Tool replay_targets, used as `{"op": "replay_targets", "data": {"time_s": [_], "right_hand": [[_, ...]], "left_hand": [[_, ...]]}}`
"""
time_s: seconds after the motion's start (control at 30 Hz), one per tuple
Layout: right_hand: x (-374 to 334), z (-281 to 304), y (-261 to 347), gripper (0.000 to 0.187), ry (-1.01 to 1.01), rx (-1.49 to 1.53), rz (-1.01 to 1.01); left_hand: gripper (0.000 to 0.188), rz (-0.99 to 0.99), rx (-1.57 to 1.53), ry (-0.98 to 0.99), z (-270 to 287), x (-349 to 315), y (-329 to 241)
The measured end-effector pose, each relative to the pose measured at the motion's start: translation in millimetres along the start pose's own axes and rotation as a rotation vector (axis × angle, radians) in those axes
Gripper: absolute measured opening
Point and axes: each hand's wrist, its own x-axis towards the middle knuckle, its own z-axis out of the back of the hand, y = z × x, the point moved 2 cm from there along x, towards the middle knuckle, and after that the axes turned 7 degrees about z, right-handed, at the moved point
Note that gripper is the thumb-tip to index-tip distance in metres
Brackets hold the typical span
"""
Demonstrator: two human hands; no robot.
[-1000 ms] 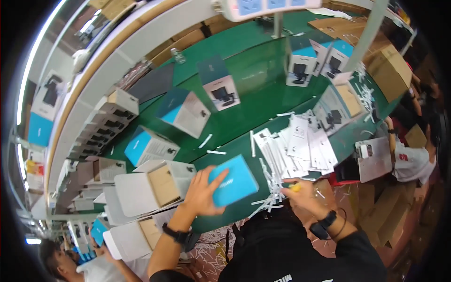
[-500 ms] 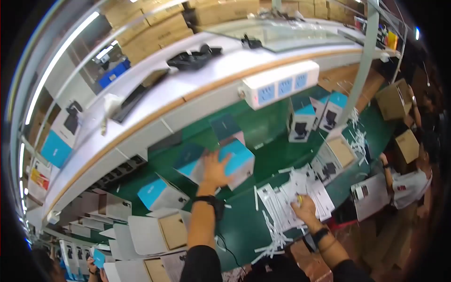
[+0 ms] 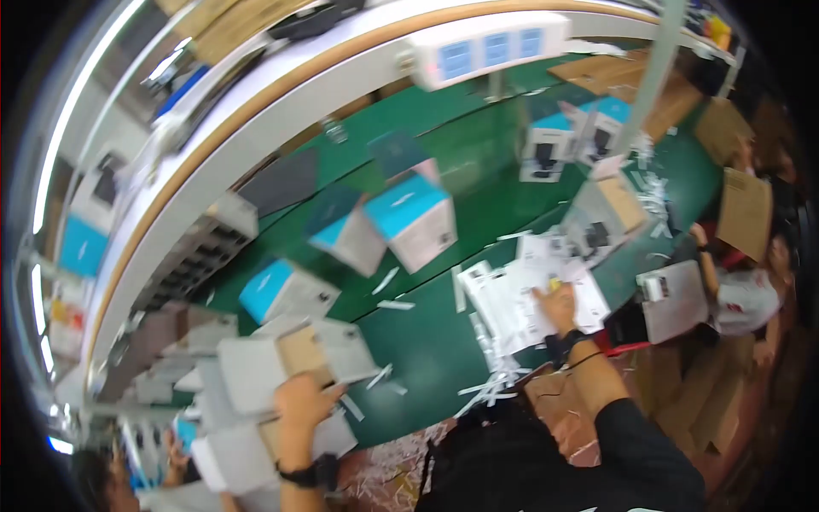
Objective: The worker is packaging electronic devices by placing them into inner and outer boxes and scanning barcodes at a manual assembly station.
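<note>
My left hand (image 3: pixel 304 404) is over the nearest open white boxes on the left, its thumb spread away from the fingers. Whether it touches the carton (image 3: pixel 249 363) under it is blurred. My right hand (image 3: pixel 556 309) rests on a spread of white printed label sheets (image 3: pixel 512 294), closed around a small yellow object (image 3: pixel 554 282) that mostly hides in the fingers. Beyond my hands, a blue-topped white box (image 3: pixel 411 213) stands closed on the green table, touching a second blue-topped box (image 3: pixel 348 235). Another blue-topped box (image 3: pixel 286 290) stands nearer the left.
An opened box (image 3: pixel 597 218) stands right of the sheets, with paper strips (image 3: pixel 653 200) beyond it. More strips (image 3: pixel 495 375) hang at the near table edge. A power strip (image 3: pixel 486 51) is fixed to the white shelf. Co-workers (image 3: pixel 742 294) are at right and lower left.
My left hand has left the blue-topped box and moved down and left to the open boxes. My right hand stays on the sheets. The view has tilted downward.
</note>
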Motion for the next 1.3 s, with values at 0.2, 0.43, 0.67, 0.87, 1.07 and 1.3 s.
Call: {"op": "replay_targets", "data": {"time_s": [0.2, 0.43, 0.67, 0.87, 1.07, 1.3], "right_hand": [[8.1, 12.8, 14.5, 0.050, 0.224, 0.252, -0.062], [8.2, 7.0, 19.0, 0.077, 0.088, 0.007, -0.006], [27.7, 32.1, 32.3, 0.063, 0.178, -0.039, 0.153], [-52.2, 149.4, 130.9, 0.026, 0.094, 1.406, -0.071], [-186.4, 180.8, 209.0, 0.021, 0.347, 0.769, 0.813], [-223.1, 109.0, 256.9, 0.031, 0.346, 0.407, 1.041]], "left_hand": [[0.040, -0.070, -0.085, -0.080, -27.9, 19.5, -3.3], [0.021, -0.270, -0.144, -0.123, -49.6, -0.5, -40.5], [0.013, -0.784, -0.312, -0.340, -46.8, -52.1, -114.0], [0.012, -0.764, -0.635, -0.508, -4.4, -97.6, -127.8], [0.032, -0.211, -1.155, -0.596, -35.2, -88.7, -73.8], [0.053, 0.011, -1.725, -0.033, -70.1, -98.8, -83.0]]}}
